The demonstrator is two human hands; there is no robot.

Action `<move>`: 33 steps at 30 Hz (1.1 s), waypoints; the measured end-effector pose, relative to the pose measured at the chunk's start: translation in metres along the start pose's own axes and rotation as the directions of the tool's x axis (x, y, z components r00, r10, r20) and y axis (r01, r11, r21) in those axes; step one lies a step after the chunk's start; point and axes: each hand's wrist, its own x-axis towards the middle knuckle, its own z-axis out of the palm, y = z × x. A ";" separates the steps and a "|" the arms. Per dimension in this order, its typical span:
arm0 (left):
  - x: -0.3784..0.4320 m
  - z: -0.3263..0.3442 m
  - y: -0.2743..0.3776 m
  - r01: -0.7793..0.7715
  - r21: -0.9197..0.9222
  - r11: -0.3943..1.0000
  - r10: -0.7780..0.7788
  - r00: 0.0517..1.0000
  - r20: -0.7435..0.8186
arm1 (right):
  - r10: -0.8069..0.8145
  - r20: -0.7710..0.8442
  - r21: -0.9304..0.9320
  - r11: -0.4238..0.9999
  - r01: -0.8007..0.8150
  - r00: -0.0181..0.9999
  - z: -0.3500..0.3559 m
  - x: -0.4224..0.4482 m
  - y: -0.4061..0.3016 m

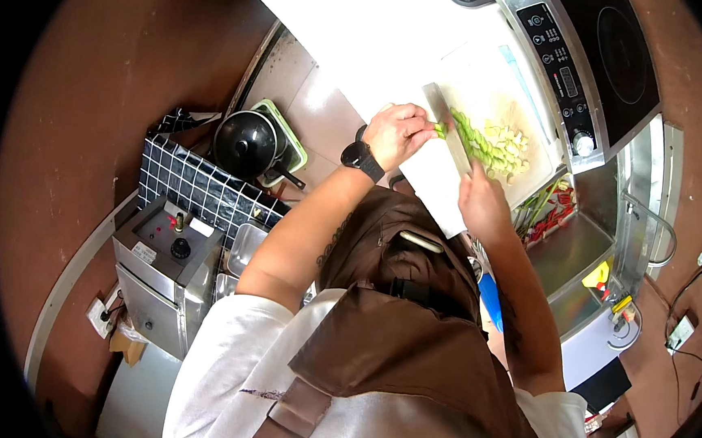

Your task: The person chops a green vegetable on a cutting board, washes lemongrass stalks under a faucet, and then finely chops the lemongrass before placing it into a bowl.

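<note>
My left hand [396,134], with a black watch [361,157] on its wrist, pinches the end of a green vegetable stalk [439,129]. In my right hand [483,202] is the handle of a broad-bladed kitchen knife [447,128]. Its blade crosses the stalk close to my left fingertips. Right of the blade, a row of thin green slices [475,139] lies on a pale cutting board [540,171]. Paler round slices [507,146] are scattered beyond that row. Glare washes out much of the board and the white counter [363,43].
An induction cooker [580,82] stands at the upper right. Red chillies and green stems [550,211] lie beside the board, near a metal sink [575,250]. A lidded black pan [247,144] sits lower left, above a steel appliance [161,267]. A phone [421,241] rests in the apron pocket.
</note>
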 end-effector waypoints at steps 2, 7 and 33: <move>0.000 0.000 -0.001 -0.017 0.010 1.000 0.017 1.000 0.009 | -0.042 -0.055 -0.037 0.999 0.040 0.998 0.012 0.027 -0.002; -0.006 -0.006 -0.002 0.040 -0.123 0.992 -0.043 0.999 -0.022 | -0.110 -0.132 -0.029 0.994 0.107 0.985 -0.003 0.020 -0.010; 0.009 -0.023 -0.006 -0.015 -0.070 0.997 0.027 0.984 0.176 | -0.033 -0.026 -0.057 0.998 0.031 0.999 -0.002 -0.034 -0.002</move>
